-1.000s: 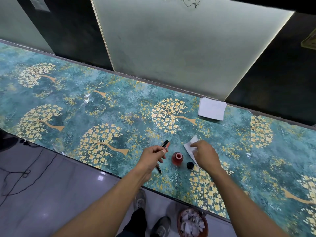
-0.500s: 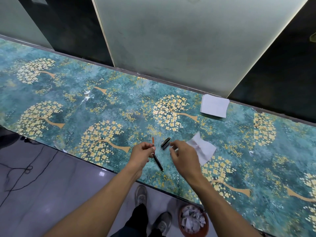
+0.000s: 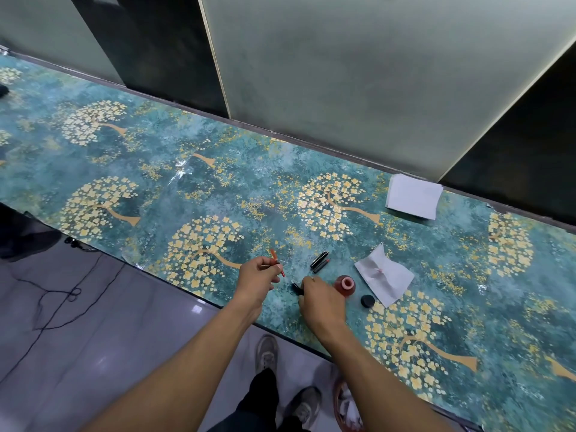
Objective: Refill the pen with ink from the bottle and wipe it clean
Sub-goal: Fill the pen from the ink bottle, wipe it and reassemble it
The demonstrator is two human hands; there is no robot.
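My left hand point(image 3: 257, 277) is closed around a thin red-orange ink tube of the pen point(image 3: 276, 260), which sticks up past my fingers. My right hand point(image 3: 321, 304) grips a short black pen part point(image 3: 297, 288) just above the table. An open bottle of red ink point(image 3: 344, 285) stands right beside my right hand, with its black cap point(image 3: 367, 301) lying next to it. A black pen cap point(image 3: 319, 259) and another thin pen piece lie a little further back. A crumpled white tissue point(image 3: 385, 275) with a small pink stain lies to the right of the bottle.
The table point(image 3: 156, 194) has a teal cover with golden trees; its near edge runs just below my hands. A stack of white tissues point(image 3: 413, 196) sits by the back wall. A basket of used paper point(image 3: 346, 406) stands on the floor by my feet.
The pen has come apart: my left hand now holds the red tube and my right hand the black part, lower and nearer. The ink bottle is uncovered again beside my right hand.
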